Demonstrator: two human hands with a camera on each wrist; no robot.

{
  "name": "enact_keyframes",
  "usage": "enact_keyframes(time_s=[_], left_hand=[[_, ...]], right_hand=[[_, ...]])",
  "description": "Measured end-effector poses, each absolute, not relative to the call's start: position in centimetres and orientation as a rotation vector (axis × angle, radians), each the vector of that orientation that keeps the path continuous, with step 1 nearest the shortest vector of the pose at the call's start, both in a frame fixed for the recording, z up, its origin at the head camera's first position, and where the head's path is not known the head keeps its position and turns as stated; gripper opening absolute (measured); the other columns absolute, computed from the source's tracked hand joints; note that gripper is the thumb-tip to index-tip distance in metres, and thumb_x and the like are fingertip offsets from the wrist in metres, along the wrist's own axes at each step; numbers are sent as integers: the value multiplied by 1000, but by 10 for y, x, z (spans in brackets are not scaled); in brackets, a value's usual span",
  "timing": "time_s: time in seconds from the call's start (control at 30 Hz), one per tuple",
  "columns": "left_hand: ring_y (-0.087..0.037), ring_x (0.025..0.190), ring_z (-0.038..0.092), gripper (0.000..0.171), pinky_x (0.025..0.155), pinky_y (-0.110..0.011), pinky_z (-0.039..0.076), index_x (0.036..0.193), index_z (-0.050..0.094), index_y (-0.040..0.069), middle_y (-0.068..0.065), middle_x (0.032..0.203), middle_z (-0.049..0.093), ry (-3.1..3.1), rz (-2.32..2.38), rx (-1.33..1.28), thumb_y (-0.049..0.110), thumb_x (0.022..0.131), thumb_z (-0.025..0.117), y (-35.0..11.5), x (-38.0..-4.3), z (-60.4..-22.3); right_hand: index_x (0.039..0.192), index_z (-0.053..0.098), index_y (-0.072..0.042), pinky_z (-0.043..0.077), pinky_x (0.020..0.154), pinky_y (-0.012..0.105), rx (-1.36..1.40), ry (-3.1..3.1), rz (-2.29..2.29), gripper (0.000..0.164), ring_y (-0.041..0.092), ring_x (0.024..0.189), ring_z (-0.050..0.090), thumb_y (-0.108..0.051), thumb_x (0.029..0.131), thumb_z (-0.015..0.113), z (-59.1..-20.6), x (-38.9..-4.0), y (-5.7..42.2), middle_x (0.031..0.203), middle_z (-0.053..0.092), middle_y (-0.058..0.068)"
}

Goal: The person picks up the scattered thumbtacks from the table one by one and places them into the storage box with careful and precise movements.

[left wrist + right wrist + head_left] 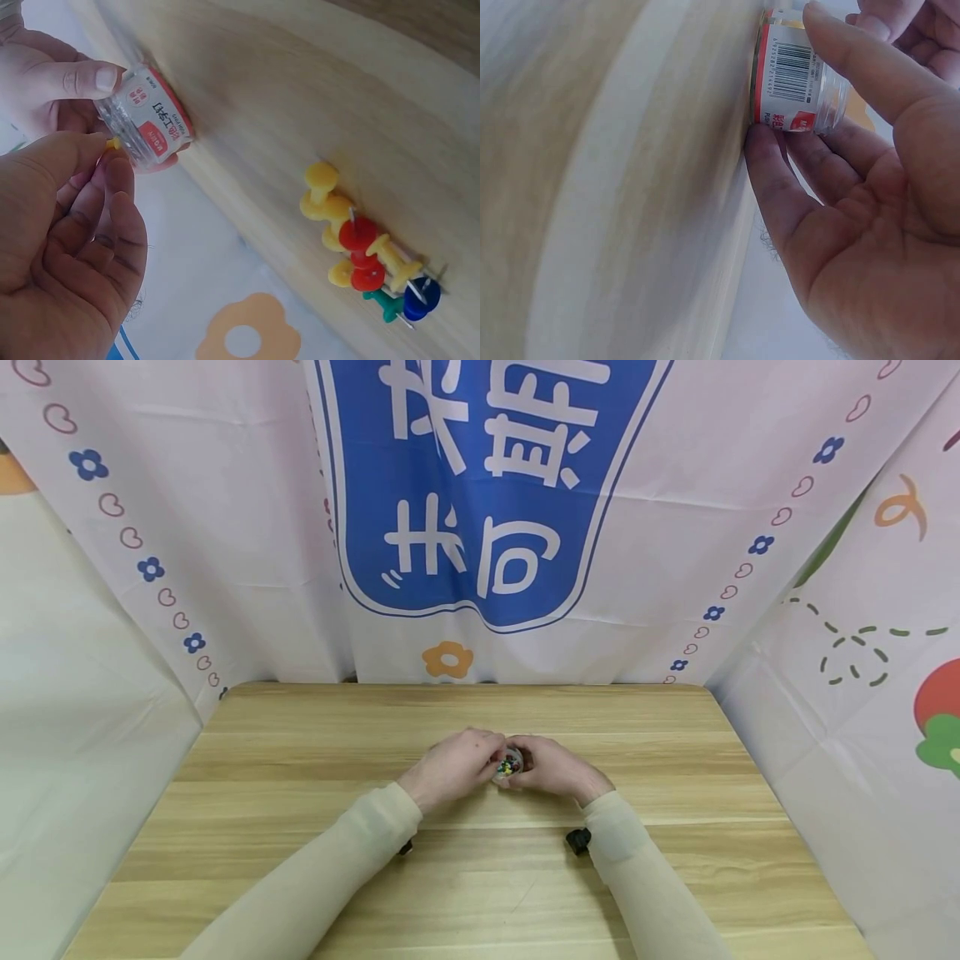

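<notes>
A small clear jar (511, 766) with a white and red label stands near the middle of the table, colored push pins showing inside it. My right hand (557, 768) grips it around the side, thumb and fingers on opposite sides in the right wrist view. At the jar's mouth, my left hand (86, 225) pinches a yellow push pin (112, 143) between thumb and fingertips. A loose cluster of yellow, red, green and blue push pins (358, 241) lies on the table in the left wrist view; in the head view it is hidden.
The wooden table (480, 893) runs back to a printed white curtain (255, 527) with a large blue sign. Curtains also hang along both sides. A black wrist camera (579, 841) sits beside the right sleeve (637, 868).
</notes>
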State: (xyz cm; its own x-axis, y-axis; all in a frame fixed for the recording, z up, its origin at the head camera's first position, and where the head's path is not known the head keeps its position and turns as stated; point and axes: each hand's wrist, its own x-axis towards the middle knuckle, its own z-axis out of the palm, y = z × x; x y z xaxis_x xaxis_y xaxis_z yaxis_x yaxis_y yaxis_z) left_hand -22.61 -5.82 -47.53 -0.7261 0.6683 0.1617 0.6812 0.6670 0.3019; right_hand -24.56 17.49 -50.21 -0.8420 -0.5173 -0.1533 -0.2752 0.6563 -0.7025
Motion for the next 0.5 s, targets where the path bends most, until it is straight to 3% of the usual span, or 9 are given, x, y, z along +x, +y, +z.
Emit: enact_keyframes(time_s=[0.13,0.33,0.5], left_hand=[[-12,88,66,6,82,-30,62,112,73,11,0,100,78,-2835,-505,-1178,5,112,76,-59,-227,-476],[-18,101,78,9,94,-39,69,121,78,9,-4,113,85,-2858,-539,-1180,8,112,78,-66,-228,-470],[-18,101,78,9,91,-38,69,120,78,9,-3,114,84,-2893,-517,-1152,13,112,80,-79,-229,-465]], right_hand=[[154,74,-13,58,118,50,-630,2531,-1002,59,19,124,70,-27,101,95,-500,-244,175,144,81,6],[151,75,-14,59,120,51,-643,2521,-1012,53,20,125,71,-24,103,94,-500,-244,175,141,81,6],[149,75,-10,60,121,52,-664,2521,-1014,52,21,127,74,-20,101,94,-501,-245,175,139,82,7]])
